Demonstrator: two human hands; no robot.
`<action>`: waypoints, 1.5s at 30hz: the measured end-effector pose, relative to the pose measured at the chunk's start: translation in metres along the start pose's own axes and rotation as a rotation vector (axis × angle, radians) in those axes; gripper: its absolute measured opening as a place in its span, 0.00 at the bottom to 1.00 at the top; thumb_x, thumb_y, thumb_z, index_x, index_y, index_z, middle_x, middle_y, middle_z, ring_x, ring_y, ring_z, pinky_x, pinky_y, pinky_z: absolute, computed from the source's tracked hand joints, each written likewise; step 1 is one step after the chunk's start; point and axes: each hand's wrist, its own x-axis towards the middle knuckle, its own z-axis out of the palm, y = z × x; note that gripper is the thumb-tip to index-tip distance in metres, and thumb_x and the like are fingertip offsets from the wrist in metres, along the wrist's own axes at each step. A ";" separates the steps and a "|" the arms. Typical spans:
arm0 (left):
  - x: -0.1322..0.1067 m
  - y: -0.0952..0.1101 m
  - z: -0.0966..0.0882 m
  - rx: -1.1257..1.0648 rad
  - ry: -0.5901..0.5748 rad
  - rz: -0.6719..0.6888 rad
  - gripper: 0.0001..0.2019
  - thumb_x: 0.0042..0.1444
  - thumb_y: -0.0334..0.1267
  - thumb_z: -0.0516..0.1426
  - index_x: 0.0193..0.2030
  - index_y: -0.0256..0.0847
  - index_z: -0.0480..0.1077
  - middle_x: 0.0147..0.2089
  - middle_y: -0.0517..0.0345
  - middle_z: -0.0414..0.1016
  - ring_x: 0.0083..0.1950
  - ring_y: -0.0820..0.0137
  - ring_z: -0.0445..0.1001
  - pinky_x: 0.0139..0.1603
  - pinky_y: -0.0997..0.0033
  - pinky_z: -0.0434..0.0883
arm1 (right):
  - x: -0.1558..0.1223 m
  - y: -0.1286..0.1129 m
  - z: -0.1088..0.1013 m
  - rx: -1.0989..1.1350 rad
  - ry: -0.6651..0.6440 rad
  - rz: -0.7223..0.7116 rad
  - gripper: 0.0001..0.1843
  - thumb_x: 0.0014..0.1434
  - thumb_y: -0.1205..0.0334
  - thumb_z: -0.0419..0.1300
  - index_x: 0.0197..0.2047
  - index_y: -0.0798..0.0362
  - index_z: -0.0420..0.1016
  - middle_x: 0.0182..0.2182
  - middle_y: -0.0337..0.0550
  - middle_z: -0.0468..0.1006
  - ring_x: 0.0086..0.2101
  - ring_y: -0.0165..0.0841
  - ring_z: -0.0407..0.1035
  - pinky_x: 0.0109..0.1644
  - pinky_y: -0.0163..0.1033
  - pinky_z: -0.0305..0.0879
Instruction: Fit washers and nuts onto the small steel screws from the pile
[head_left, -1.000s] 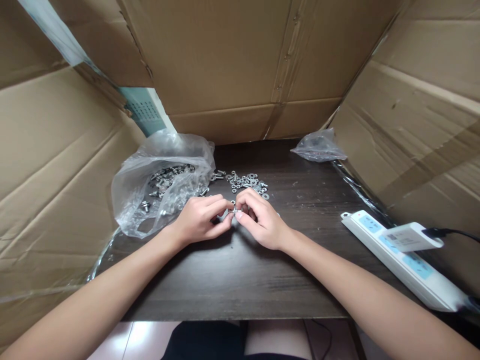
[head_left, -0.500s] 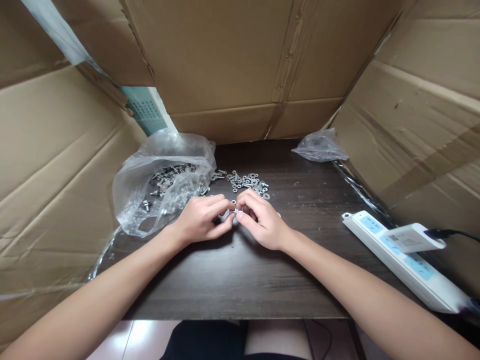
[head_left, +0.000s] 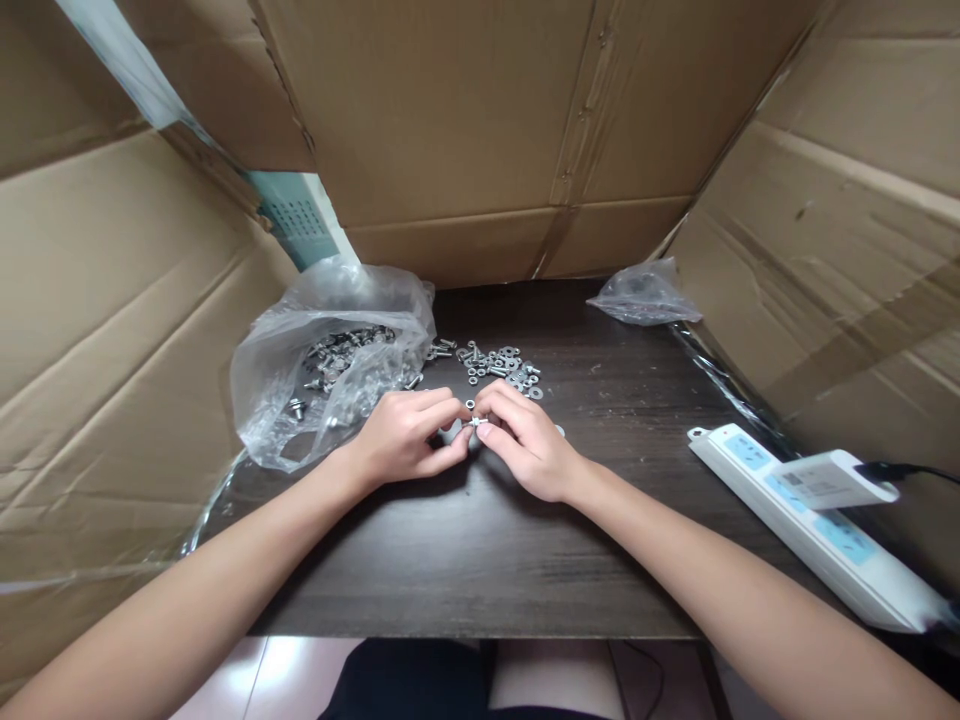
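Note:
Near the middle of the dark table, my left hand (head_left: 409, 435) and my right hand (head_left: 525, 440) meet fingertip to fingertip. Between them is a small silver bolt (head_left: 477, 422), lying sideways, with each hand pinching one end. A nut seems to sit on the bolt, though fingers cover part of it. Just beyond the fingertips lies a loose nut (head_left: 470, 404). Farther back is a small pile of bolts, nuts and washers (head_left: 499, 365). A flat washer (head_left: 535, 394) lies at that pile's near right edge.
An open clear plastic bag (head_left: 262, 400) holding many metal fasteners lies at the left. At the back right is another plastic bag (head_left: 645, 293). A white power strip (head_left: 817, 530) with a plugged-in adapter runs along the right side. Cardboard walls (head_left: 465, 120) enclose the table (head_left: 450, 570).
Both hands stay in almost the same place, with the bolt still pinched between them. The fingers have shifted only slightly, and the whole view has moved a little.

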 end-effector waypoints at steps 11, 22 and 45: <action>0.000 0.000 0.001 -0.040 0.006 0.003 0.04 0.63 0.34 0.55 0.37 0.39 0.71 0.26 0.64 0.69 0.23 0.76 0.66 0.25 0.75 0.61 | 0.000 0.000 0.000 0.002 -0.009 0.013 0.14 0.72 0.62 0.49 0.32 0.51 0.63 0.36 0.43 0.67 0.37 0.34 0.64 0.44 0.43 0.62; -0.001 -0.001 0.001 -0.046 -0.004 0.001 0.04 0.62 0.34 0.55 0.37 0.39 0.70 0.25 0.64 0.68 0.24 0.75 0.65 0.25 0.74 0.61 | 0.002 0.000 0.001 0.007 -0.018 0.015 0.12 0.71 0.63 0.48 0.34 0.50 0.62 0.37 0.43 0.66 0.38 0.35 0.64 0.46 0.43 0.63; -0.001 -0.001 0.001 -0.001 -0.014 -0.015 0.06 0.63 0.35 0.54 0.37 0.39 0.72 0.26 0.63 0.70 0.23 0.75 0.66 0.24 0.73 0.62 | 0.001 0.000 0.001 0.012 -0.009 0.031 0.10 0.71 0.63 0.50 0.36 0.51 0.65 0.38 0.44 0.68 0.40 0.36 0.65 0.48 0.45 0.64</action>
